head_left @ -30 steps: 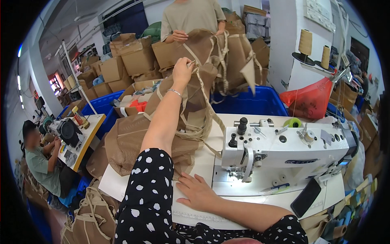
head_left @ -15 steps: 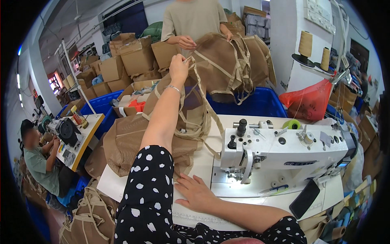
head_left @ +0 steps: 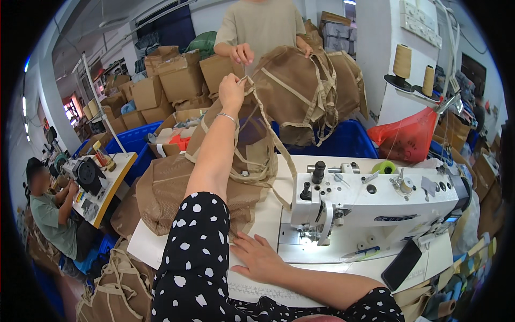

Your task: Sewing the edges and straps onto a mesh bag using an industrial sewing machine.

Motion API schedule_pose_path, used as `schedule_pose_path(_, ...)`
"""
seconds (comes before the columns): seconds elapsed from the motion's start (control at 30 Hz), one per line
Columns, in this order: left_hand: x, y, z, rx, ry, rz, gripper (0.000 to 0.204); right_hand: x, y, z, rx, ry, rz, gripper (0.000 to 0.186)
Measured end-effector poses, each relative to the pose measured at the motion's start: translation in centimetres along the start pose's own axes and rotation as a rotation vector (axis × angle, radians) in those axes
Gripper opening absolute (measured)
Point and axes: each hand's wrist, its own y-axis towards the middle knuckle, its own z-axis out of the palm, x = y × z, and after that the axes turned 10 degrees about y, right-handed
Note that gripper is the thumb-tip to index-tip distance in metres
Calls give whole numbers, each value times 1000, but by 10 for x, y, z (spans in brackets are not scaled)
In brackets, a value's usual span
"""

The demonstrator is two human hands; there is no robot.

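"What do we have at far left?"

"A seated person (head_left: 53, 214) at another machine, then a heap of strapped mesh (head_left: 115, 287) low beside our white table (head_left: 144, 248). On the table's left part lies our brown mesh piece (head_left: 163, 188), bunched, its upper part lifted toward our left hand (head_left: 232, 94)."

"How is that hand set?"

"Fingers pinched together on a tan strap (head_left: 271, 131) of the piece. Just above it is a co-worker's hand (head_left: 242, 53); we can't tell whether something thin links the two."

"And our right hand (head_left: 261, 258)?"

"Palm down on the table, fingers apart, gripping nothing, fingertips at the mesh's near edge. We can't make out whether they press on it."

"What could go wrong?"

"The strap slants from the pinch down to the left end of our sewing machine (head_left: 375, 193). If it is caught there, which we can't see, a hard pull could drag the cloth askew. The loose loops could also knot if we tugged just one."

"Anything further right?"

"The co-worker's other hand (head_left: 307, 49) holds a second mesh piece (head_left: 287, 88) over a blue bin (head_left: 351, 138). Its straps hang close to ours, so they could snag if the pieces swung together. Our phone (head_left: 401, 265) lies near the table's front edge; a sweep of our right forearm might knock it off."
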Motion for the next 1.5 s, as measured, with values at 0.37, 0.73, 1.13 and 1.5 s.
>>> schedule_pose_path(0.37,3,4,-3,-66,110,-35,27,0,-1,1,-30,-6,-15,58)
schedule_pose_path(0.73,24,15,8,60,-65,69,23,1,0,0,-16,-1,-12,59)
schedule_pose_path(1.13,13,-176,-187,586,-318,769,25,3,0,-3,-36,12,20,62)
schedule_pose_path(1.5,82,-346,-317,950,15,392,39,2,4,-5,-99,31,62,49)
